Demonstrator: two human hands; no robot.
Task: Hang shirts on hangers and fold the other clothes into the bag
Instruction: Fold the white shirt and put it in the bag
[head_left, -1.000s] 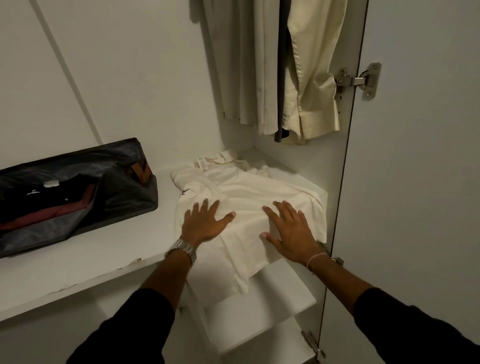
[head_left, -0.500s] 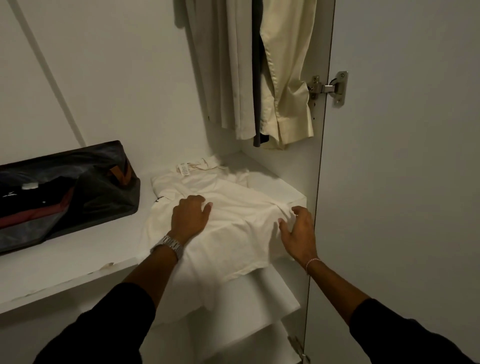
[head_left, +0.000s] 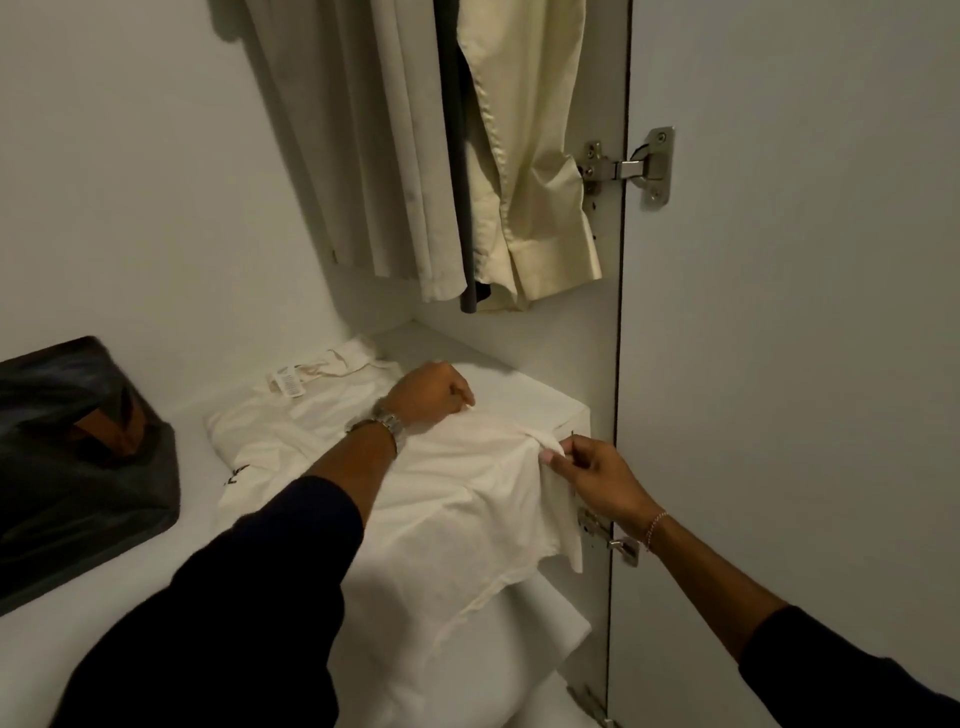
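1. White wardrobe shelf (head_left: 530, 400) carries the cream T-shirt (head_left: 457, 499), lying flat with its lower part draped over the front edge.
2. Left hand (head_left: 428, 392): fingers curled, gripping the fabric's far edge.
3. Right hand (head_left: 597, 478): thumb and fingertips pinching the near-right edge.
4. Judgement: lift both grips together, fold leftward, keep edges aligned, smooth flat.
5. Dark bag (head_left: 78, 467) waits on the shelf's left, apart from the shirt.
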